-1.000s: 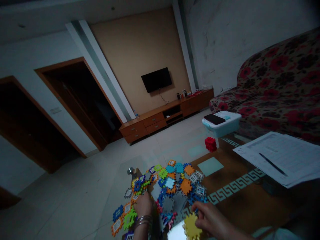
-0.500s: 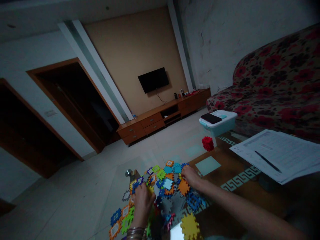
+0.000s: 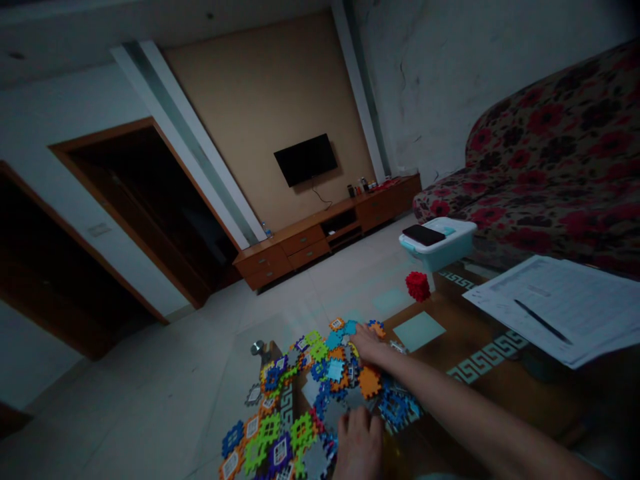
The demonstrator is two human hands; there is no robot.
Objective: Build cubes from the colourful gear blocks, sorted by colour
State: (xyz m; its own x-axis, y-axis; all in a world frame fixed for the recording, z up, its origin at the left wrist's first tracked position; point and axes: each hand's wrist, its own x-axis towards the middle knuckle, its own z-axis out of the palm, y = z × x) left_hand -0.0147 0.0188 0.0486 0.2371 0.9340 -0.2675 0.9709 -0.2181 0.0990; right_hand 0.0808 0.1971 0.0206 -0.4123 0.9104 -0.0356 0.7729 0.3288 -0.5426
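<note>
The right hand [image 3: 367, 345] is stretched out over the far side of the heap, fingers long and pressed down among the tiles, and whether it has hold of one, I can't call from here! The left hand [image 3: 358, 445] is at the near edge, fingers slightly parted, tips right by a grey tile [image 3: 354, 399], and again no clear grip to be seen. Between them sits the big spread of interlocking tiles [image 3: 295, 407], gear-edged, in blue, green, orange, grey and white, heaped over the edge of a glass table [image 3: 480, 363] with a Greek-key border. An orange tile [image 3: 370, 381] lies just beside the right wrist. Further along the table there's a pale square mat [image 3: 419, 331], then a red cube of tiles [image 3: 417, 287], and on the right a stack of papers [image 3: 555, 307] with a black pen [image 3: 543, 321] on top. Past that, a plastic box [image 3: 437, 243] with a phone [image 3: 423, 235] on its lid stands by a floral sofa [image 3: 550, 147], and a wall-mounted TV [image 3: 305, 160] hangs above a wooden cabinet [image 3: 325, 233].
</note>
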